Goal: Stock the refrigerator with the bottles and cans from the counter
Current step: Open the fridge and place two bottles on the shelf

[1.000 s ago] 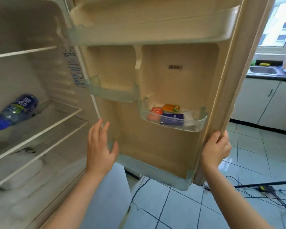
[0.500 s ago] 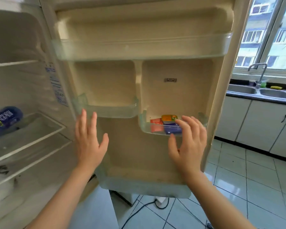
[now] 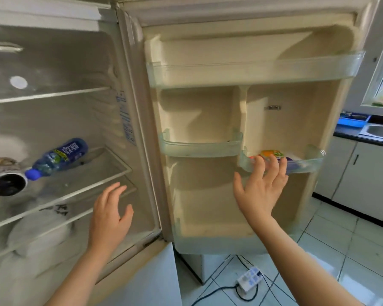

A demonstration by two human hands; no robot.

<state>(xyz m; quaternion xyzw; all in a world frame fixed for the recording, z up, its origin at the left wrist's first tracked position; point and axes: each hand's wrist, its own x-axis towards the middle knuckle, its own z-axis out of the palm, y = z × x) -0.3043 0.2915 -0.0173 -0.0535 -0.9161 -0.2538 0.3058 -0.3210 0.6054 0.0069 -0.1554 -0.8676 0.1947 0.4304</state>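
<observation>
Blue bottle [image 3: 60, 156] lies up-left of left hand [image 3: 110, 215] and right hand [image 3: 261, 191], both spread, empty.

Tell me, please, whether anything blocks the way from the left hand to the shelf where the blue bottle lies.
Nothing visible does. The refrigerator door stands open, and the left hand hovers empty before the compartment. On the shelf, the blue bottle lies on its side beside a can, both left of the hand.

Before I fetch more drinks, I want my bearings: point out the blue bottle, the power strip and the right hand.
blue bottle [image 3: 63, 153]: head view, on its label, mid-body.
power strip [image 3: 250, 280]: head view, on its white top face.
right hand [image 3: 261, 192]: head view, on the back of the hand.
</observation>
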